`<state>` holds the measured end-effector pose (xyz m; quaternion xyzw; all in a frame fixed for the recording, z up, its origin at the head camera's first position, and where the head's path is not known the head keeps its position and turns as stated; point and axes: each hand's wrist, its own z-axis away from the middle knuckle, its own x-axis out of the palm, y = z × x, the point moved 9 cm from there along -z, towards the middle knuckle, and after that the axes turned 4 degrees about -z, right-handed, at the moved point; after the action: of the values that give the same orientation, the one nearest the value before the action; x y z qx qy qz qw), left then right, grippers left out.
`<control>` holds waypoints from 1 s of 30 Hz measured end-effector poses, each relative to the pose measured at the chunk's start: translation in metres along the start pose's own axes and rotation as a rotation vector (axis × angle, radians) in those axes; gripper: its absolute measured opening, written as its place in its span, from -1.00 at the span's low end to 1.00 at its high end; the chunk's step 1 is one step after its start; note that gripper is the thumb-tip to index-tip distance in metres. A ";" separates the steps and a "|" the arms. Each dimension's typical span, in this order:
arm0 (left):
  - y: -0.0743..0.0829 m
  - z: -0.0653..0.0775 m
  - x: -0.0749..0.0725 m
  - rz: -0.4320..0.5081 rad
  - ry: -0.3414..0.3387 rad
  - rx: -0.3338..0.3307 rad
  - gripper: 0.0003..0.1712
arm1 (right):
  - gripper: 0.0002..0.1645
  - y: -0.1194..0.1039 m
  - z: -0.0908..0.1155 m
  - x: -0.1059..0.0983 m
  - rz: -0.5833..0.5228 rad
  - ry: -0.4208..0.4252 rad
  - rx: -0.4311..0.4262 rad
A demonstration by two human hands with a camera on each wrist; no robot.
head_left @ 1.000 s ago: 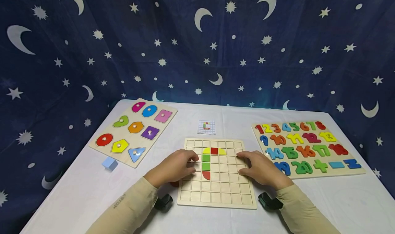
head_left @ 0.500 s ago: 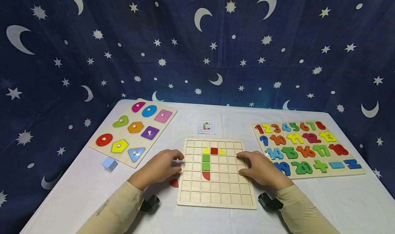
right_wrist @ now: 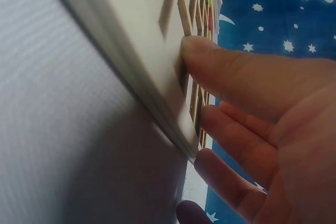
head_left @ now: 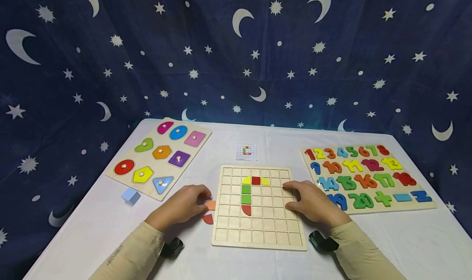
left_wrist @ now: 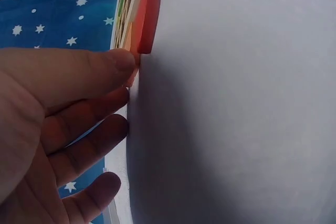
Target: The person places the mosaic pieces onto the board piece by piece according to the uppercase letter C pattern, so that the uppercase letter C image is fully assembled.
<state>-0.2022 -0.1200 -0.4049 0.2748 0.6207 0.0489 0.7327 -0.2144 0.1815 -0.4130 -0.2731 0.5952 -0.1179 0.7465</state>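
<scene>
A pale wooden grid board (head_left: 274, 226) lies in the middle of the table. Set in its cells are yellow quarter-round tiles (head_left: 265, 181), a red square tile (head_left: 256, 180), green square tiles (head_left: 246, 194) and a red quarter-round tile (head_left: 246, 210). My left hand (head_left: 184, 202) is left of the board, fingers loosely bent, thumb tip right at an orange tile (head_left: 210, 205) by the board's edge. Just nearer lies a loose red quarter-round tile (head_left: 208, 219). My right hand (head_left: 309, 200) stays at the board's right edge, thumb and fingers apart, fingertips overlapping the border cells.
A small pattern card (head_left: 246, 152) lies behind the board. A knobbed shape puzzle (head_left: 155, 167) is at the left, with a blue block (head_left: 131, 196) before it. A number puzzle (head_left: 368, 181) occupies the right. A starry curtain (head_left: 236, 58) hangs behind the table.
My left hand has moved left, off the grid board, and the orange tile and loose red tile have come into view. My right hand has stayed in place.
</scene>
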 end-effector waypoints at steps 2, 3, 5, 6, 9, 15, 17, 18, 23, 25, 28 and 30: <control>0.000 0.001 0.000 0.001 -0.005 0.007 -0.71 | -0.29 0.000 0.000 0.000 -0.001 -0.003 0.001; 0.000 0.001 0.000 0.001 -0.007 0.010 -0.70 | -0.29 0.000 0.000 0.000 0.000 -0.003 0.000; 0.001 0.001 0.000 -0.005 -0.010 0.019 -0.70 | -0.29 0.000 0.000 -0.001 0.001 -0.003 0.002; 0.001 0.001 0.000 -0.011 -0.011 0.024 -0.69 | -0.29 -0.001 0.000 -0.001 0.001 -0.003 0.001; 0.002 0.001 0.000 -0.033 -0.014 0.036 -0.70 | -0.29 -0.001 0.000 0.000 0.002 -0.004 0.002; 0.004 0.001 -0.001 -0.055 -0.008 0.048 -0.69 | -0.29 -0.001 -0.001 0.000 0.001 -0.003 0.007; 0.005 0.000 0.000 -0.061 -0.010 0.044 -0.68 | -0.29 -0.001 0.000 0.000 0.002 -0.002 0.004; 0.004 0.000 0.000 -0.063 -0.010 0.040 -0.68 | -0.29 -0.001 0.000 0.000 0.000 0.000 0.006; 0.005 -0.001 -0.001 -0.061 -0.016 0.017 -0.66 | -0.29 -0.001 0.000 0.000 0.001 -0.001 0.002; 0.005 -0.001 -0.001 -0.059 -0.017 0.015 -0.66 | -0.29 0.000 0.000 0.000 0.002 -0.001 0.004; 0.005 -0.001 -0.001 -0.060 -0.013 0.019 -0.66 | -0.29 0.000 0.000 0.000 0.006 -0.002 0.004; 0.006 -0.001 0.000 -0.061 -0.012 0.022 -0.66 | -0.29 0.001 0.000 0.000 0.008 -0.003 0.005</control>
<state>-0.2019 -0.1149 -0.4021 0.2639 0.6250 0.0179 0.7344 -0.2145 0.1820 -0.4134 -0.2691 0.5948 -0.1160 0.7486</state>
